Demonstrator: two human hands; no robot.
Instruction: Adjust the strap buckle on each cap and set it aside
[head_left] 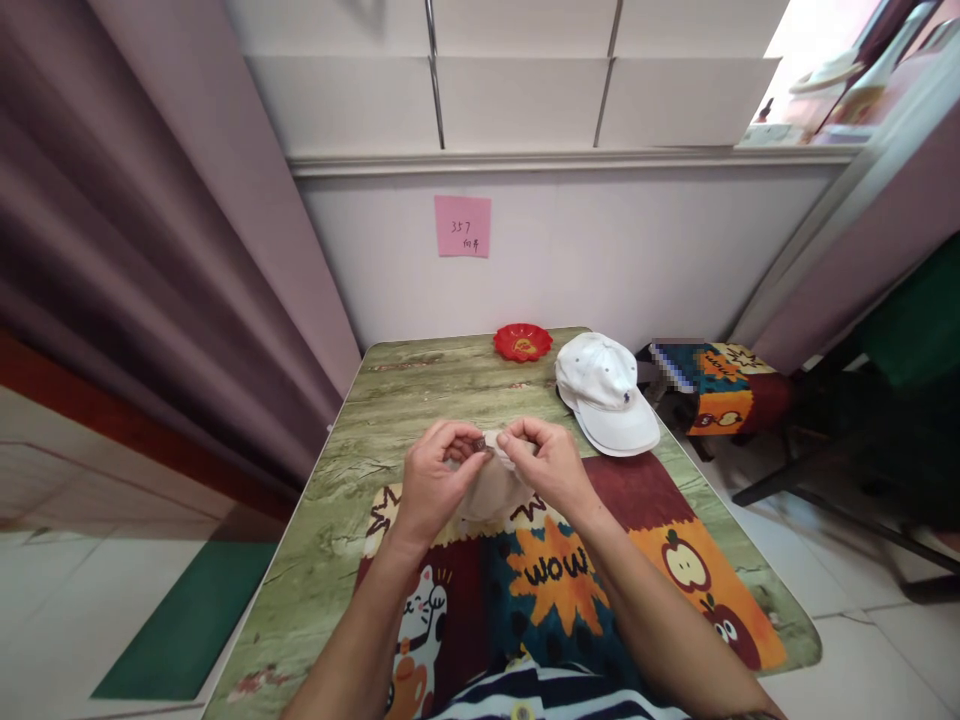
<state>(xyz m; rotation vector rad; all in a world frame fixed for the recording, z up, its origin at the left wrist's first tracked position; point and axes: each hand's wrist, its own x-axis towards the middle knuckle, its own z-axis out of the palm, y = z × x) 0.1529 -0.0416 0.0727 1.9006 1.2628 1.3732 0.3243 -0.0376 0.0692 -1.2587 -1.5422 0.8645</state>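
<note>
Cream cloth piece [491, 487], pinched at its top edge by left hand [433, 482] and right hand [551, 465], both closed on it over the cartoon mat [675, 540], just short of the white cap [606, 395]; seemingly mid-handling, unfinished.

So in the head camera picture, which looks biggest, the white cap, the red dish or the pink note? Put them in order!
Largest to smallest, as they look:
1. white cap
2. red dish and pink note, which look about alike. The note hangs on the wall, farther back than the dish on the table, so I won't rank those two.
</note>
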